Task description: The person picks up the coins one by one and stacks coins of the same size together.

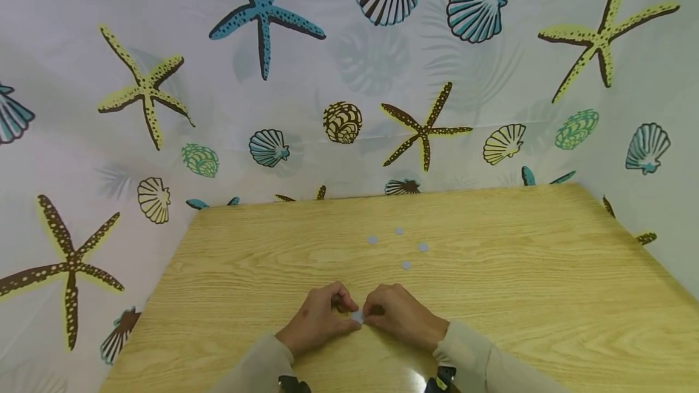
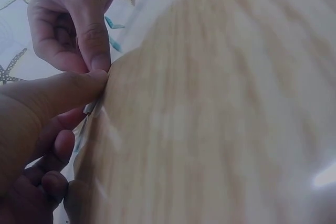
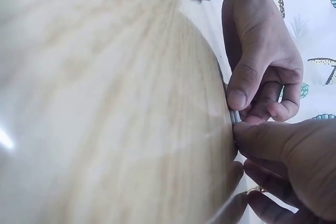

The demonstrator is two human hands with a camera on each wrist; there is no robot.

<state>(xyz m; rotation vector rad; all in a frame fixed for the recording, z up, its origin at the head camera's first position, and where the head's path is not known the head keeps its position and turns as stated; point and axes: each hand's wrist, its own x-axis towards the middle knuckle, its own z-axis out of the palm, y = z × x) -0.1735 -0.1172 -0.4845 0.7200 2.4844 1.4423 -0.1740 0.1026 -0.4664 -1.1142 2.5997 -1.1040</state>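
A small pale grey disc (image 1: pixel 357 316) is held low over the near middle of the table, between both hands. My left hand (image 1: pixel 321 318) pinches its left side with thumb and index finger, the other fingers curled in. From the right, my right hand (image 1: pixel 403 315) grips the opposite edge between thumb and index fingertip. In the right wrist view the thin pale rim (image 3: pixel 234 115) shows edge-on between the two thumbs. The fingers hide most of the disc in both wrist views.
Farther back on the wood-grain table (image 1: pixel 246 259) lie several similar discs, among them a near one (image 1: pixel 406 265) and a right-hand one (image 1: pixel 423 247). Behind and beside the table hangs white cloth (image 1: pixel 306 102) printed with starfish and shells.
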